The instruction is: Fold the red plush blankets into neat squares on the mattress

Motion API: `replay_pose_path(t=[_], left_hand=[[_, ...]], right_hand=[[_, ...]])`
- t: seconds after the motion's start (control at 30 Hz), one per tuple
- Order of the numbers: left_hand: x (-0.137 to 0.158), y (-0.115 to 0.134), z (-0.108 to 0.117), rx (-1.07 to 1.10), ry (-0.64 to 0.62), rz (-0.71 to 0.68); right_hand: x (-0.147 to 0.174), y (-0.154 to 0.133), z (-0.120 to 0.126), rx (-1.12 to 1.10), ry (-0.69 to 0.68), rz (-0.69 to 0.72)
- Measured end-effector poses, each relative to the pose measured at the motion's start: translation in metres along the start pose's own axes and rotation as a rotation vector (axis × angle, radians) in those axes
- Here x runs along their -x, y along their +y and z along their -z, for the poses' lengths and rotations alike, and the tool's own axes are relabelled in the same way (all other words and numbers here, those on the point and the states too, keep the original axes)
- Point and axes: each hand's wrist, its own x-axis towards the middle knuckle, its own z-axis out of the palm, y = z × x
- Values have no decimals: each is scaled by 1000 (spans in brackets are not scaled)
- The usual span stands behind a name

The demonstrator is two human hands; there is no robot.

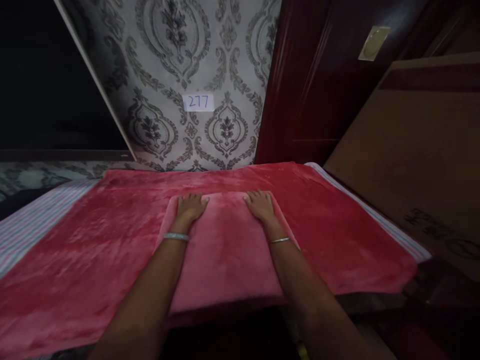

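Observation:
A pink plush cloth (225, 250), folded into a thick rectangle, lies in the middle of a larger red plush blanket (337, 235). On its far left corner rests my left hand (191, 206), palm down with the fingers stretched out. My right hand (260, 204) lies flat on the far right corner in the same way, fingers pointing away from me. Neither hand grips the cloth; both press or rest on its top. Each wrist wears a bangle. The near edge of the folded cloth comes to the near edge of the blanket.
Under the blanket, a striped sheet (45, 215) shows at both sides. A large cardboard box (412, 145) stands at the right, by a dark red door (311, 75). A black screen (56, 85) hangs at the left. Patterned wallpaper behind carries a paper label (198, 102) reading 277.

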Motion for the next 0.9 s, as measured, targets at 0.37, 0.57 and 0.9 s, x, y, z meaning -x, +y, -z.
replay_pose_path(t=[0.37, 0.57, 0.9], left_hand=[[-2, -51, 6, 117, 46, 266], [2, -52, 6, 223, 113, 384], [5, -74, 9, 425, 77, 502]], right_hand=[[-3, 36, 0, -127, 50, -267], [-5, 41, -2, -203, 130, -359], [-10, 50, -1, -402, 152, -434]])
